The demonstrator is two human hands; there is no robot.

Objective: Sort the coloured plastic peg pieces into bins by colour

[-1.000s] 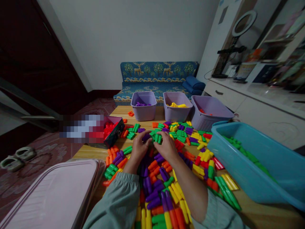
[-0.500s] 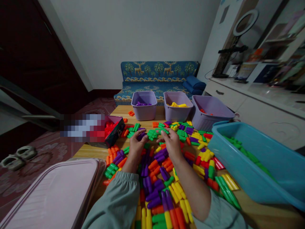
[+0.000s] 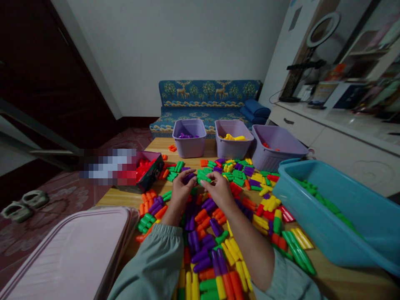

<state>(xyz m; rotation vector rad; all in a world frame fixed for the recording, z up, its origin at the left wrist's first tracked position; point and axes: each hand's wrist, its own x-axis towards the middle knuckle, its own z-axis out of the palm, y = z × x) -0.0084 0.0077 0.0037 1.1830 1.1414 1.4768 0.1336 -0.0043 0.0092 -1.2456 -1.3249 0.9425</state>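
Both hands meet over a heap of coloured plastic blocks spread on a wooden table. My left hand is closed round a purple block. My right hand pinches a green block between thumb and fingers. The two blocks touch between the hands, just above the pile. Purple, orange, green, yellow and red pieces lie all around the wrists.
Three lilac bins stand at the far edge: one with purple pieces, one with yellow, one with red. A blue tub holding green blocks sits at right. A pink case lies near left, an open box beyond it.
The hands reached forward and apart into the green and purple pieces, then came back together, each now holding a block lifted off the pile.
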